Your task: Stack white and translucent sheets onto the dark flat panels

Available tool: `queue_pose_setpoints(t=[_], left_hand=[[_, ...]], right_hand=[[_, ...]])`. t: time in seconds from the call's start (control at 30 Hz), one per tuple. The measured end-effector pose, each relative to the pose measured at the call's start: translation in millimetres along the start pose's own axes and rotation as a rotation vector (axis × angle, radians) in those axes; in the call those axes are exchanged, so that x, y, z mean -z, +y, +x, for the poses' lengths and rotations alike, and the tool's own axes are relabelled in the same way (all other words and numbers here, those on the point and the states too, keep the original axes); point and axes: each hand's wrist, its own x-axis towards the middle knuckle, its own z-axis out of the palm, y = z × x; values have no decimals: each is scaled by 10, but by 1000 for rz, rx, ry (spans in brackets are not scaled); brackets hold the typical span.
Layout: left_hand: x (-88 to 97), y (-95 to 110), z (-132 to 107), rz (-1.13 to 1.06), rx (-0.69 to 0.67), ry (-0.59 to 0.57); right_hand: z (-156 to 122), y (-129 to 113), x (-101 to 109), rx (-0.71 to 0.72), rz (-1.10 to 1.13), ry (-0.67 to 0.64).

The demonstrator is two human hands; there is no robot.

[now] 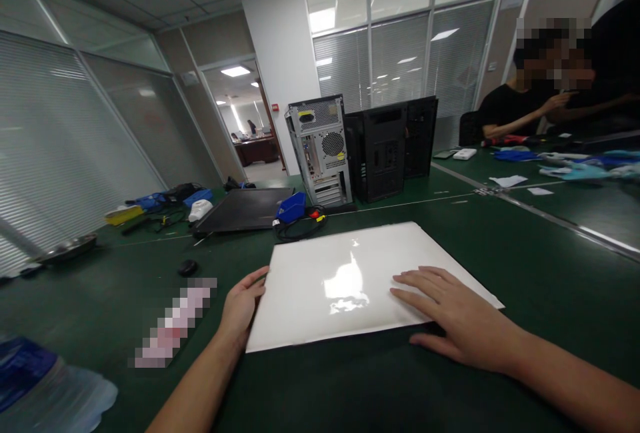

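A glossy white rectangular panel (305, 286) with a thin dark rim lies in front of me, a bright ceiling reflection across its middle. It is flat or nearly so; I cannot tell whether it rests fully on the table. My left hand (243, 303) grips the panel's left edge, with some fingers partly hidden at the side. On the right part of the panel, my right hand (453, 316) lies with fingers outstretched and apart over the surface. Its thumb sits off the near edge.
Behind the panel stand a silver computer case (325, 153) and a black one (383, 153) on the green table (360, 386). A dark flat panel (245, 210), blue clip-like tool (291, 208) and round black object (187, 268) lie leftward. A water bottle (50, 386) is near left. A person (515, 110) sits far right.
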Motion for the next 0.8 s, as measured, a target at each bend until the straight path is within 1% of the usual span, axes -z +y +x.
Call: queue_pose_setpoints(t=[0.13, 0.33, 0.43, 0.5, 0.63, 0.8], left_hand=[[-82, 57, -98, -59, 31, -18], [-196, 84, -216, -94, 69, -55], [-219, 75, -230, -68, 101, -49], [-226, 65, -232, -37, 112, -44], [-215, 42, -224, -6, 90, -55], [-158, -5, -174, 1, 61, -68]], right_hand=[[51, -67, -46, 103, -109, 70], [-29, -11, -91, 204, -173, 213], [-96, 24, -77, 194, -185, 295], [-131, 42, -71, 176, -190, 326], [-176, 77, -70, 183, -180, 351], [-194, 126, -29, 164, -179, 401]])
